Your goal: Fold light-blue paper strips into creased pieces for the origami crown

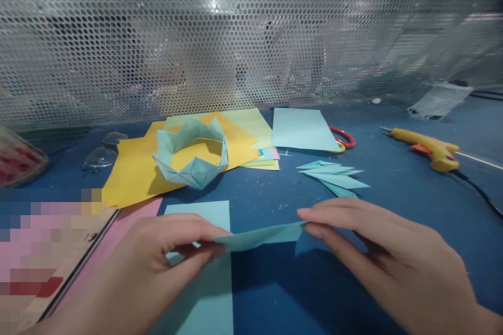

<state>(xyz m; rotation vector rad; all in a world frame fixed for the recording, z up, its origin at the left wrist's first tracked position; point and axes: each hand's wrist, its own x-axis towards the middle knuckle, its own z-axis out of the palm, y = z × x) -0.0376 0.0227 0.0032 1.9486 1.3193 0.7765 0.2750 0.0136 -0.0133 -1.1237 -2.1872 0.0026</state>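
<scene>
Hands at centre, near edge. Left hand (157,256) pinches one end of a small light-blue folded strip (261,235) between thumb and forefinger. Right hand (377,251) grips the other end with its fingertips, the remaining fingers stretched out flat. The strip spans between them just above the blue table (393,183), partly over a loose light-blue sheet (204,293) under the left wrist.

Risks, as judged:
- Thin paper held from both ends: an uneven tug could tear it or skew the crease.
- The loose sheet could slide under the wrist and carry the left hand's grip off line.
- Pile of folded blue points (334,175) lies just beyond the right fingers; a forward knuckle would scatter it.
- Paper crown (192,159) on the yellow sheets (133,172) sits farther back, less exposed.
- Glue gun (428,149) is well apart, but its cord trails along the right side; a forearm could snag it.
</scene>
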